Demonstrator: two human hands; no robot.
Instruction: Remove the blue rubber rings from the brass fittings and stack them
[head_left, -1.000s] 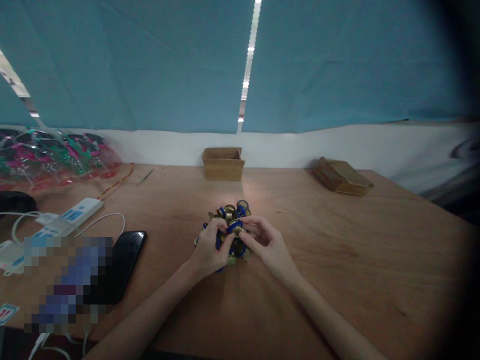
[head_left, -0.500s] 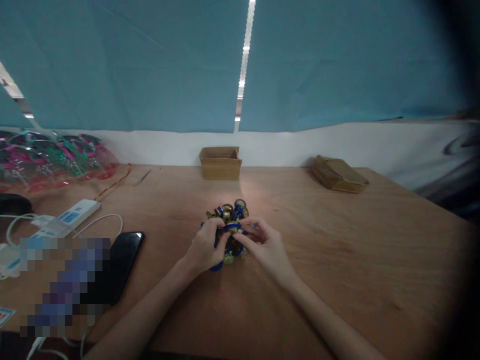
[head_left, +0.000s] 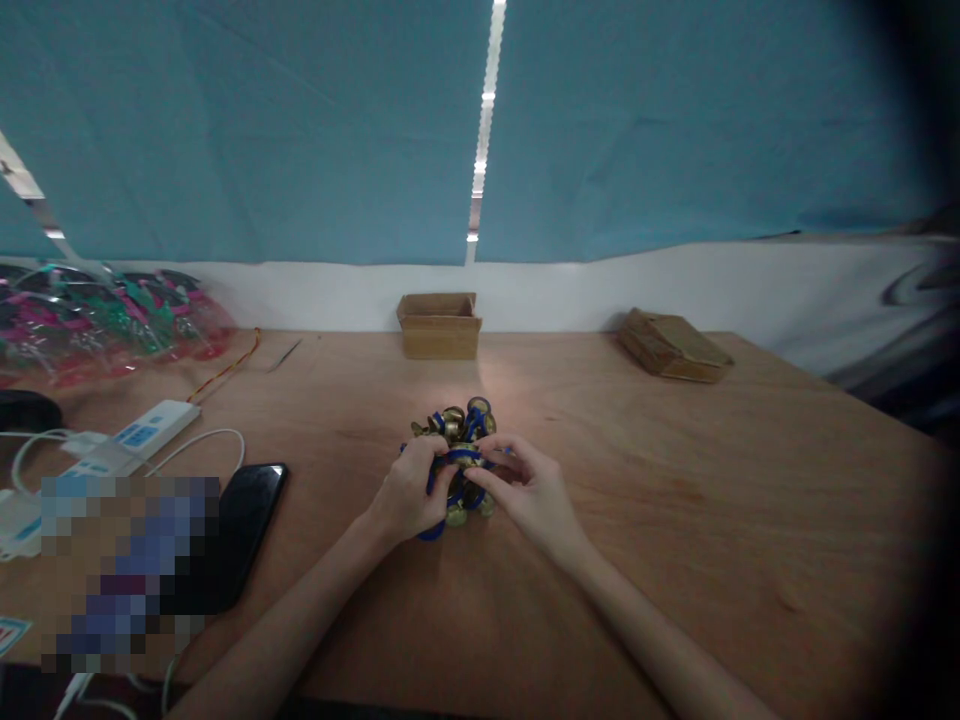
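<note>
A small round piece with a blue rim and gold-coloured parts (head_left: 465, 457) is between my hands, above a pile of similar pieces. My left hand (head_left: 414, 488) pinches its left side with thumb and forefinger. On the right side, the thumb and fingers of my right hand (head_left: 529, 487) close in on the same piece. The pile of blue-and-gold round pieces (head_left: 478, 415) lies on the table, partly hidden under and behind my hands. What exactly these pieces are is too small to tell.
An open cardboard box (head_left: 440, 338) stands at the back, and another cardboard box (head_left: 673, 346) lies back right. On the left are a black phone (head_left: 247, 520), a white power strip (head_left: 139, 435) with cables, and plastic-wrapped pink and green items (head_left: 112, 320).
Both hands stay almost where they were, still on the same round piece. The piece looks slightly turned between the fingers. The view has shifted very little.
</note>
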